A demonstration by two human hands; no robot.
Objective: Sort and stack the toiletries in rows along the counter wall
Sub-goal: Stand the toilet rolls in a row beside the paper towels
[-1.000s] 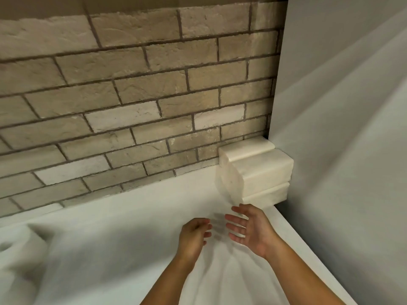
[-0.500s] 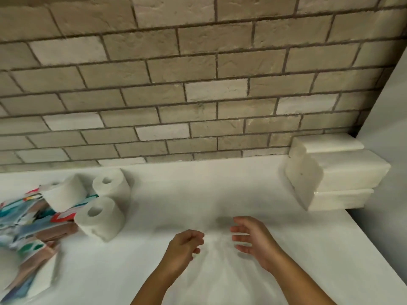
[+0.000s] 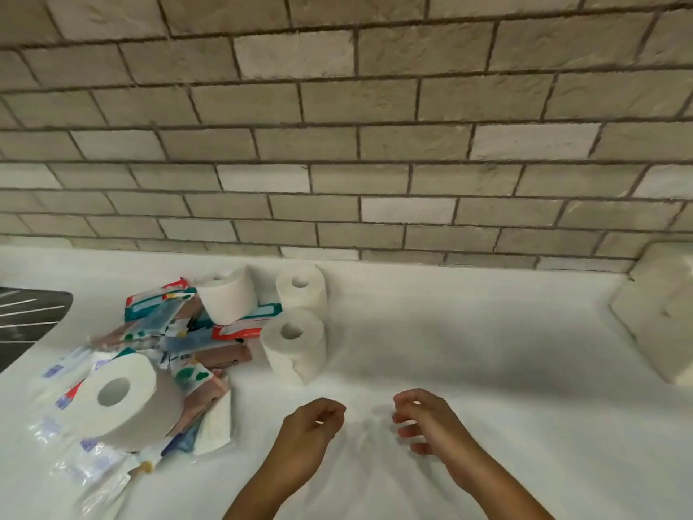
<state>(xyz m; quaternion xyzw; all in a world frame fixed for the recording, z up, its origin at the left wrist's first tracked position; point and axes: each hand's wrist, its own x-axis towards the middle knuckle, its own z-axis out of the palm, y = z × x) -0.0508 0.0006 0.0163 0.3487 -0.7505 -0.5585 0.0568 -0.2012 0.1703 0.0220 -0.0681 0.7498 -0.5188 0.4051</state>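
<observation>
**Head view.** A white counter point(image 3: 487, 324) is shown, backed by a grey-beige brick wall point(image 3: 337, 144). The left hand point(image 3: 309, 441) and the right hand point(image 3: 435, 429) are held over bare counter near its front edge, slightly apart. The fingers of both are loosely curled and nothing is gripped.

The unsorted toiletries are gathered at the left as a heap of colourful printed soft packets point(image 3: 180, 332). A large white toilet-paper roll point(image 3: 123, 399) lies on its side across the near part of the heap, and a smaller tilted roll point(image 3: 228, 298) is propped on the far part. Two more white rolls lie on the counter just right of the heap: a near roll point(image 3: 296, 347) and, behind it, a far roll point(image 3: 302, 287) close to the wall.

A stack of white wrapped paper packs point(image 3: 656, 320) is already set against the wall at the far right, well apart from the heap.

The step in hand is judged to be the selection of the next item, with most of the sorting not yet done. A leftward reach is called for next, most readily to the near roll. It should be gripped round its soft body without crushing and placed by the wall so that a row is begun.
</observation>
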